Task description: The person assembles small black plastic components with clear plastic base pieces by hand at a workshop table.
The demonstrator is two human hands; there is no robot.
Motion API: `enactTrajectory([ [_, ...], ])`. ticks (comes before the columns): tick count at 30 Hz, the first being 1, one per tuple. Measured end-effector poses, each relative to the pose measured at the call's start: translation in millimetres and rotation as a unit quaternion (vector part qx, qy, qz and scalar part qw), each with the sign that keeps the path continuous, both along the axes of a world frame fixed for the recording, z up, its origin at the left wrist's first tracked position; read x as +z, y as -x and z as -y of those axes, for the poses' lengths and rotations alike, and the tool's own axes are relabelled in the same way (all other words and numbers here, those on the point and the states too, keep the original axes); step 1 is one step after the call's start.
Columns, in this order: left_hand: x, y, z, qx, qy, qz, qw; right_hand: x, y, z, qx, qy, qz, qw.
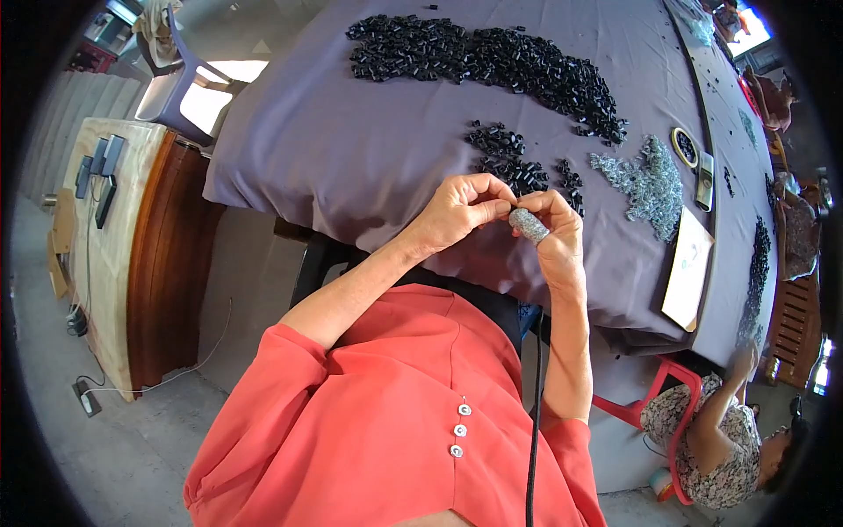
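My left hand and my right hand meet just over the near edge of a table draped in a purple-grey cloth. Their fingertips pinch together around a tiny part that is too small to make out. A grey fabric cot covers my right thumb. Right behind the hands lies a small heap of black plastic pieces. A pile of small silvery metal parts sits to the right of it.
A long band of black pieces runs across the far side of the cloth. A cardboard sheet, a phone and a round tin lie at the right. Another person sits lower right. A wooden cabinet stands left.
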State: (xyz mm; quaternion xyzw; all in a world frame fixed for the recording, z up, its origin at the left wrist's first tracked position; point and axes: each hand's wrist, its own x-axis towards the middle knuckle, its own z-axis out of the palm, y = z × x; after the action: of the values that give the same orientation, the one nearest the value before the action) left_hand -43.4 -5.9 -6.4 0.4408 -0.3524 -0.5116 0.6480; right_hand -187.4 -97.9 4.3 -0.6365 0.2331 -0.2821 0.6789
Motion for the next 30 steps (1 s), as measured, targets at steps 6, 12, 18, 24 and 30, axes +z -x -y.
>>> enactTrajectory([
  [6,0.8,-3.7,-0.9,-0.023,0.010,0.001,1.000,-4.5,-0.5,2.7,0.040,-0.094,0.067,0.993],
  [12,-2.7,-7.2,-1.3,-0.054,-0.013,0.002,0.998,-4.6,-1.3,1.5,0.041,-0.072,0.036,0.996],
  [18,-5.0,-10.2,-1.8,-0.070,0.004,0.019,0.997,-7.9,-2.2,0.6,0.045,-0.064,0.040,0.996],
  [24,0.6,-8.4,-3.4,-0.054,-0.009,0.031,0.998,-7.3,-4.0,-0.1,0.034,-0.022,0.021,0.999],
  [30,-3.5,-9.9,-1.9,-0.053,-0.014,0.045,0.997,-10.9,-4.5,-0.6,0.020,0.026,0.017,0.999],
])
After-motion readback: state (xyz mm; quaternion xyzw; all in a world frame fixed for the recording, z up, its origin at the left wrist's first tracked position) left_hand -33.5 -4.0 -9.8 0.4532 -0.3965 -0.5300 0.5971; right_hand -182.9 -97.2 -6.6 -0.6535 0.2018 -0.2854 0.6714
